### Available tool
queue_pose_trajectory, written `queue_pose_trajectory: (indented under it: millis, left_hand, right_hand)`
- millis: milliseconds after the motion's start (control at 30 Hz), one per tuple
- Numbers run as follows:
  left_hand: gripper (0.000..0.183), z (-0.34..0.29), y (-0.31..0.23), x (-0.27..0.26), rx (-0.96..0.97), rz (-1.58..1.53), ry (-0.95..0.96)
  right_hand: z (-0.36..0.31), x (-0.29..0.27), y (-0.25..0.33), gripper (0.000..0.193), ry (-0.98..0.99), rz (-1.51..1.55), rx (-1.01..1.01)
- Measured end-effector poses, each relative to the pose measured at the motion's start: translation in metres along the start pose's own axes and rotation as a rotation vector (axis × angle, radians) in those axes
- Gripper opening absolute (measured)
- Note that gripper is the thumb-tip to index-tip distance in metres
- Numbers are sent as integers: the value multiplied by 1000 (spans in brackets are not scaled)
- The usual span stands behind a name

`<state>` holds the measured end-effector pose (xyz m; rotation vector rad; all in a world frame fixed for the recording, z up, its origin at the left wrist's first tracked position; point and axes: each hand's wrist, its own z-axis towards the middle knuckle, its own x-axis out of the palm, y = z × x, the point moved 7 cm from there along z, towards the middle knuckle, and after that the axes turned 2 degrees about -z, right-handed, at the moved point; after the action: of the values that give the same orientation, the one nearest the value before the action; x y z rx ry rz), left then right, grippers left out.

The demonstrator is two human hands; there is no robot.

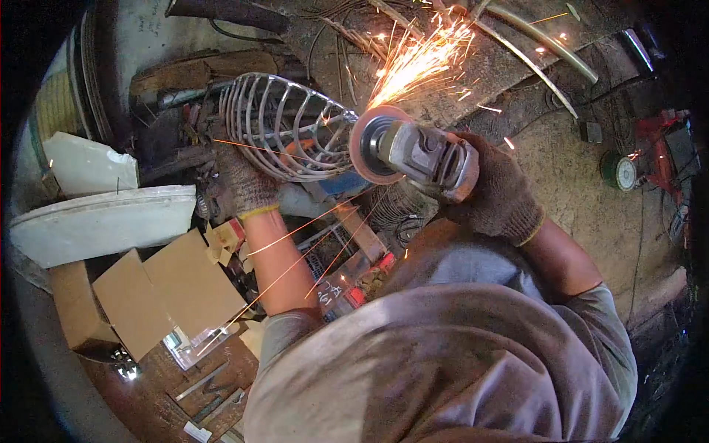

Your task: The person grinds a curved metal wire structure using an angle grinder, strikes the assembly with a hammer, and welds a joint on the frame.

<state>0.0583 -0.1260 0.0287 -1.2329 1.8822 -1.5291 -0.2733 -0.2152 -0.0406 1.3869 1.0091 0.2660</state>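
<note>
The right hand (502, 192) wraps tightly round the grinder (421, 156); the left hand (242, 177), partly hidden, grips the cage (260, 118), apparently steadying it against the disc (360, 148).

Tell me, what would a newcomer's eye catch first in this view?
Most likely the bright shower of sparks at top centre, fanning up from the disc of the angle grinder in the gloved right grip. Next, just left of the disc, the rounded metal wire cage, with the gloved left grip at its lower side.
</note>
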Motion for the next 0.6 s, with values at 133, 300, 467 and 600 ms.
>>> queue_pose_trajectory:
  millis: [133,300,467,600]
  left_hand:
    - [57,0,1,-11,-80,-157,-70]
    - [58,1,-6,-5,-1,-57,-41]
    - [57,-10,0,11,13,50,-3]
    - [58,-3,-5,7,59,24,-52]
  right_hand:
    - [0,1,7,87,-41,-29,-83]
    - [-5,-1,6,77,-18,-15,-71]
    - [-1,-1,13,85,-20,-33,-71]
    - [-2,-2,6,87,-11,-18,-22]
